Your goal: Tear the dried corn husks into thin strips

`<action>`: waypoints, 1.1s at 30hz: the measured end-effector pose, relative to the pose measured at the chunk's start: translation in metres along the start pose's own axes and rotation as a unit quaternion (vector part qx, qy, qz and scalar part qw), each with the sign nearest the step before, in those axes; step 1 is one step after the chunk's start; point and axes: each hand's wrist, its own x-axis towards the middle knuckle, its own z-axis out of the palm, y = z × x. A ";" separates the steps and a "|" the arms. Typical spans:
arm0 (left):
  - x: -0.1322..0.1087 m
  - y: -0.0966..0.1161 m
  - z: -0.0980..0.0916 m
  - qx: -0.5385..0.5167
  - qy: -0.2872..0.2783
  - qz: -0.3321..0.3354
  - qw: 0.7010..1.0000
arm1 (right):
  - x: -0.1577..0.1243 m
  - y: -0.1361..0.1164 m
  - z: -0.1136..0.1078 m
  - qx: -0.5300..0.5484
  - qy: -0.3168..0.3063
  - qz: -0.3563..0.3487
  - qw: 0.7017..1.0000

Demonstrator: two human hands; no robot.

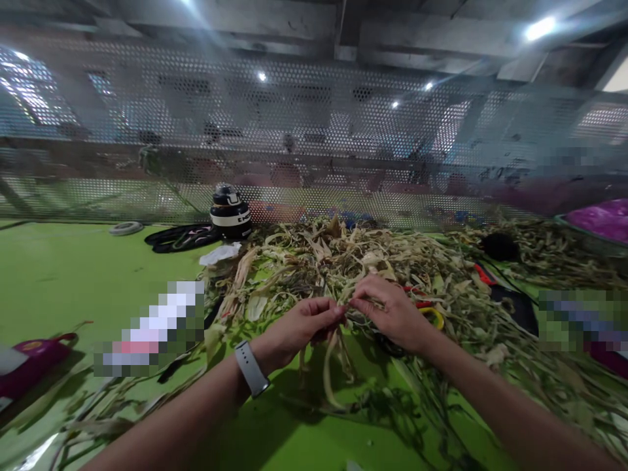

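Note:
My left hand (316, 320), with a grey watch strap (252, 368) on its wrist, is closed in a pinch on pale dried plant strips (333, 379) that look like husk or leaf. Their ends hang below my fingers. Close beside it, my right hand (387, 311) pinches the same strips, fingertips almost meeting those of the left. Behind both hands spreads a heap of dried leaves and stalks (304, 261). Scissors with a yellow handle loop (434, 318) lie partly hidden next to my right hand. Greener stems (387, 405) rest on the surface below.
A black bottle-like container (230, 212) and a black coiled strap (179, 238) stand at the back left, near a roll of tape (125, 227). A magenta object (39, 360) lies at left. A purple-lined basin (601, 219) is at right. A perforated screen (314, 144) rises behind the green table (73, 275).

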 end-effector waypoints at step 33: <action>0.008 0.002 -0.003 -0.017 0.140 0.104 0.985 | -0.002 -0.010 0.004 -0.025 -0.123 0.061 0.990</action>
